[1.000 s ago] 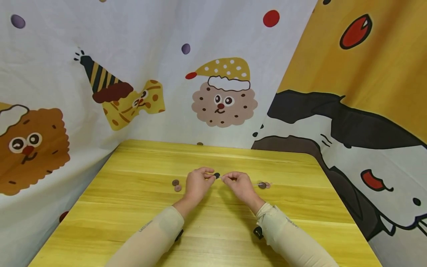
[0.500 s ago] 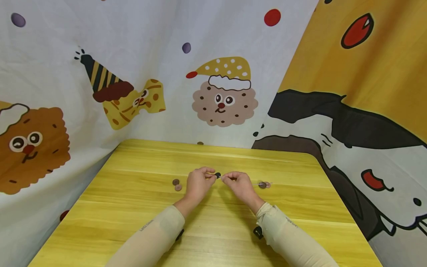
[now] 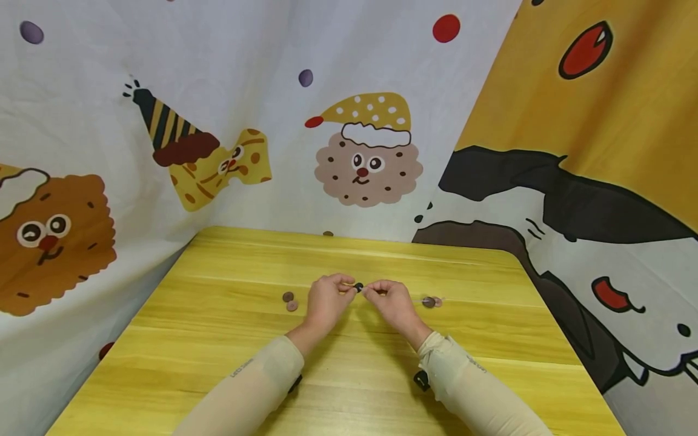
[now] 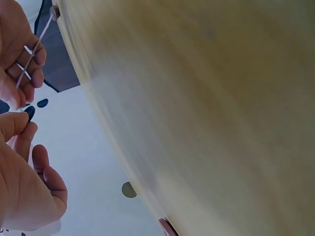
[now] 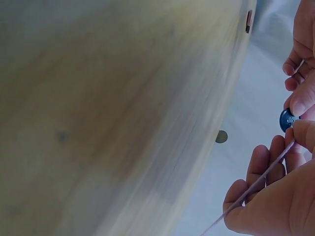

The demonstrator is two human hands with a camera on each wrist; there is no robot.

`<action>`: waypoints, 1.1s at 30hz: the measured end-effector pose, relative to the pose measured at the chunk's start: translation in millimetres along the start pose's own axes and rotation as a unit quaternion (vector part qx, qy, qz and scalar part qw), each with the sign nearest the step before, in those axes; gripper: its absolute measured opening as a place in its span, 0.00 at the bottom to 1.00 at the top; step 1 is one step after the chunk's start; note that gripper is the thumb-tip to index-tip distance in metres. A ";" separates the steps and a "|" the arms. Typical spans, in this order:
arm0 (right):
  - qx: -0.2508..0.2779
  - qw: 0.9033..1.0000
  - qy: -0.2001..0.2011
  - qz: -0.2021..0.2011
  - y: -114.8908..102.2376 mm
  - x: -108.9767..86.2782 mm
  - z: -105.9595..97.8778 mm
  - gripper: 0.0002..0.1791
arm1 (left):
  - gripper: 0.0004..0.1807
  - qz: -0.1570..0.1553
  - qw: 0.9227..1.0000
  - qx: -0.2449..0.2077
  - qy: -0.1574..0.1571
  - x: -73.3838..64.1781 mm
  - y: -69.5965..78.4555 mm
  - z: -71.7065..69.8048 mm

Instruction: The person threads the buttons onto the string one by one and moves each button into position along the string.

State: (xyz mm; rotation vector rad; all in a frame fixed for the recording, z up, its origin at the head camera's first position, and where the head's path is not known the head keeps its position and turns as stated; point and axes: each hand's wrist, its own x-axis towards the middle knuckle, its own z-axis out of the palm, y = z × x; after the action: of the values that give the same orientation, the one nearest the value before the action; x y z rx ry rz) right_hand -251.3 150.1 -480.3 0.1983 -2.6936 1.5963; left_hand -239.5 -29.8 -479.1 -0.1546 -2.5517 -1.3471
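Note:
My left hand (image 3: pixel 327 301) pinches a dark round button (image 5: pixel 286 119) between thumb and finger, above the middle of the table. Small holes show in the button's face in the right wrist view. Close against it, my right hand (image 3: pixel 394 304) pinches a pale string (image 5: pixel 262 179) between thumb and forefinger, its fingertips right at the button. From there the string crosses the right palm and trails to a brown button (image 3: pixel 429 302) on the table. Beside that lies a pink button (image 3: pixel 438 302). The string's tip is hidden by the fingertips.
To the left of the hands, another brown button (image 3: pixel 288 297) and a pink button (image 3: pixel 292 306) lie together on the wooden table (image 3: pixel 349 381). A printed cloth (image 3: pixel 283 200) hangs behind the table's far edge and along its sides.
My left hand has shifted slightly to the right with the dark button, narrowing the gap to the right fingertips. The right hand and the buttons on the table stay almost the same.

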 end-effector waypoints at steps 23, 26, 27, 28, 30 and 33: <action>-0.081 0.993 0.005 -0.090 6.6 -2.7 -4.3 0.05 | 0.11 0.020 0.998 -0.041 -0.037 -2.0 3.5 1.2; -0.095 0.990 0.001 -0.104 8.5 -2.9 -6.8 0.03 | 0.14 -0.035 0.990 -0.106 -0.090 1.8 1.7 -3.4; -0.102 0.989 0.001 -0.111 8.9 -2.7 -7.4 0.03 | 0.15 -0.060 0.984 -0.128 -0.107 3.4 1.3 -5.3; -0.108 0.987 -0.002 -0.118 9.3 -2.4 -7.8 0.03 | 0.16 -0.084 0.978 -0.147 -0.121 5.2 1.0 -7.0; -0.122 0.984 -0.010 -0.128 9.2 -2.3 -8.2 0.03 | 0.18 -0.127 0.966 -0.169 -0.146 8.9 1.3 -11.2; -0.138 0.980 -0.027 -0.141 8.0 -2.3 -8.6 0.03 | 0.20 -0.163 0.954 -0.183 -0.175 13.8 2.7 -16.6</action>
State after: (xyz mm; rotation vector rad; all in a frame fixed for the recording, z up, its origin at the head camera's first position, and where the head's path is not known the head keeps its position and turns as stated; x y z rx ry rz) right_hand -250.4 161.7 -483.3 0.5949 -2.7328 1.1463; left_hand -249.4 -42.3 -464.2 -0.0413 -2.6592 -2.0856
